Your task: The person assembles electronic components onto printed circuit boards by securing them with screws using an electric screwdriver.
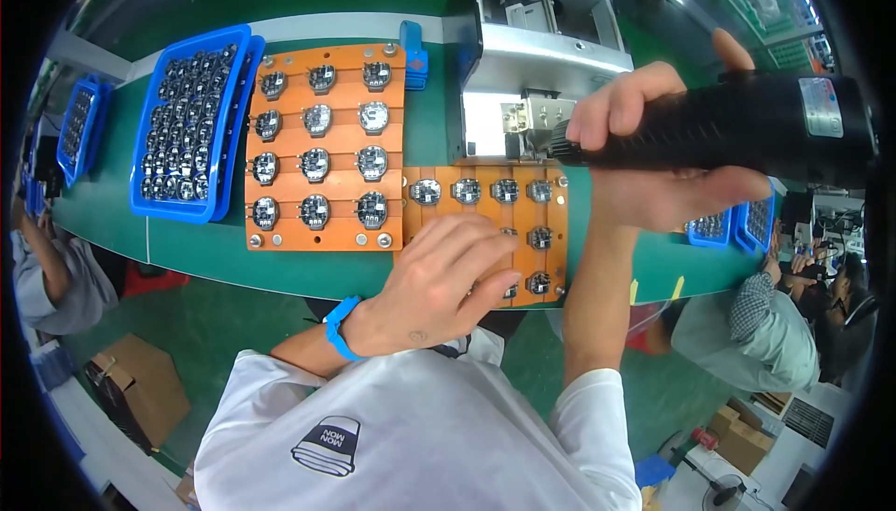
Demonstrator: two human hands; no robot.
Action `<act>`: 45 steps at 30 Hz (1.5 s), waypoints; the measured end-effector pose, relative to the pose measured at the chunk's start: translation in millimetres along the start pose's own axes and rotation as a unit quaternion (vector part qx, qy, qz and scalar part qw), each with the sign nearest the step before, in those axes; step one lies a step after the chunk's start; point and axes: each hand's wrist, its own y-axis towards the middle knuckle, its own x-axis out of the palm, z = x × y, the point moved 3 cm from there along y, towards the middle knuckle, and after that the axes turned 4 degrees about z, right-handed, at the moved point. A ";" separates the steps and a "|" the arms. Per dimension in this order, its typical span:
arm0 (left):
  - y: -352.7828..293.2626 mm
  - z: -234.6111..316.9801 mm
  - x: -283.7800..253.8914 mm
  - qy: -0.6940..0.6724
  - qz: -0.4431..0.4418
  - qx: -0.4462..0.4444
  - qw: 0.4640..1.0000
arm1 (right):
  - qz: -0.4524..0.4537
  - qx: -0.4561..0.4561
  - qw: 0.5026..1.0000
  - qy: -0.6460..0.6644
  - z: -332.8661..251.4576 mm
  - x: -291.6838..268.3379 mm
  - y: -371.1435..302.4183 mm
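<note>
My right hand [644,152] is wrapped round a black electric screwdriver [747,128], raised over the bench and lying sideways in the picture. Its ribbed nose overlaps the metal pick-up block [537,124] of a silver screw feeder [546,68]; whether they touch I cannot tell. Over the smaller orange fixture [551,264] rests my left hand [439,278], fingers bent and thumb apart, with no object visible in it. It hides part of the fixture's round circuit boards [505,191]. To its left lies a larger orange fixture [327,189] with rows of similar round boards [315,165].
Stacked blue trays [140,152] full of round boards stand at the left. More blue trays [754,226] sit at the right. A blue holder [414,54] stands behind the large fixture. Other people [747,324] sit farther along both sides, and a cardboard box [140,385] is on the floor.
</note>
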 end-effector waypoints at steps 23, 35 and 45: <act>12.1 0.1 20.9 0.257 -0.146 -0.031 0.955 | 0.036 0.067 0.996 0.055 18.8 -13.5 -44.0; 15.6 0.3 21.6 0.264 -0.135 0.002 0.955 | 0.050 0.113 0.992 -0.002 27.7 -12.9 -47.7; 12.2 -1.5 20.0 0.257 -0.132 -0.001 0.957 | 0.023 0.128 0.986 -0.100 26.6 1.3 -49.5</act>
